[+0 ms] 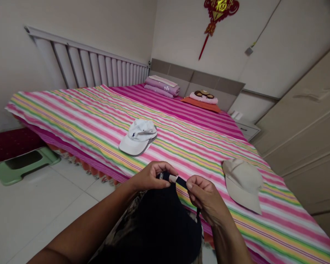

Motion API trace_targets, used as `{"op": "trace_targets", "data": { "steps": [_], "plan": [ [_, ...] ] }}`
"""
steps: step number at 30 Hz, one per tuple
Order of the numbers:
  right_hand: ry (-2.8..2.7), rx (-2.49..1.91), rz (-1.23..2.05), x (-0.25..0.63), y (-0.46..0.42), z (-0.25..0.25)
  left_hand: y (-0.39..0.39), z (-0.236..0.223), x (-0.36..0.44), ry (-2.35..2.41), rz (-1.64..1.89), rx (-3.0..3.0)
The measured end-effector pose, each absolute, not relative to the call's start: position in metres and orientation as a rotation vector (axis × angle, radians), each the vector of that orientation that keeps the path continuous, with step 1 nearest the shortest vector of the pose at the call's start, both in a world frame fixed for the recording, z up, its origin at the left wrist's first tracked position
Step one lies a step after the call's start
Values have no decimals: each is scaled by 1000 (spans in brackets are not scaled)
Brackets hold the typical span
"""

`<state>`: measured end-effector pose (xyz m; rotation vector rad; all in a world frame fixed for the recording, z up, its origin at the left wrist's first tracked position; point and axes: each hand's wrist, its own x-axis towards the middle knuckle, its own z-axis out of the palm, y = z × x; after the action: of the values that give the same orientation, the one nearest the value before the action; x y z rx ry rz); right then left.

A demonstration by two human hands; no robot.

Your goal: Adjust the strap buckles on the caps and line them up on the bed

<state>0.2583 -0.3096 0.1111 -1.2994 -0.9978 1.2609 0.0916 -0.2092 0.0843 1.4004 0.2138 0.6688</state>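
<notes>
A dark navy baseball cap (169,223) is held between my two hands, low over the near edge of the bed. My left hand (151,176) pinches one end of its back strap (182,182), beside a small metal buckle (161,176). Thumb and fingers of my right hand (205,196) are closed on the strap's other side. Striped cloth shows through the opening under the strap. Beyond my left hand lies a white cap (139,134) with a small dark logo. A beige cap (243,181) rests on the bed to the right of my right hand.
A striped sheet (79,113) covers the bed. Folded purple bedding (162,87) and a pink and orange pile (203,101) lie by the headboard (203,80). A green stool (30,165) stands left, a radiator (93,66) lines the wall, and a wardrobe (305,135) is right.
</notes>
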Motion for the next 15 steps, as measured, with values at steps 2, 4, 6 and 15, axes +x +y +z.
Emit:
{"op": "trace_targets", "data": {
  "steps": [2, 4, 6, 15],
  "plan": [
    [-1004, -1302, 1262, 258, -310, 111, -209, 86, 91, 199, 679, 1436],
    [-1007, -1303, 1271, 257, -310, 112, -210, 87, 90, 185, 703, 1460],
    [-1012, -1318, 1267, 256, -310, 112, -211, 88, 90, 182, 730, 1488],
    [-1034, -1368, 1190, 259, -311, 112, -214, 86, 91, 249, 778, 1621]
  ]
}}
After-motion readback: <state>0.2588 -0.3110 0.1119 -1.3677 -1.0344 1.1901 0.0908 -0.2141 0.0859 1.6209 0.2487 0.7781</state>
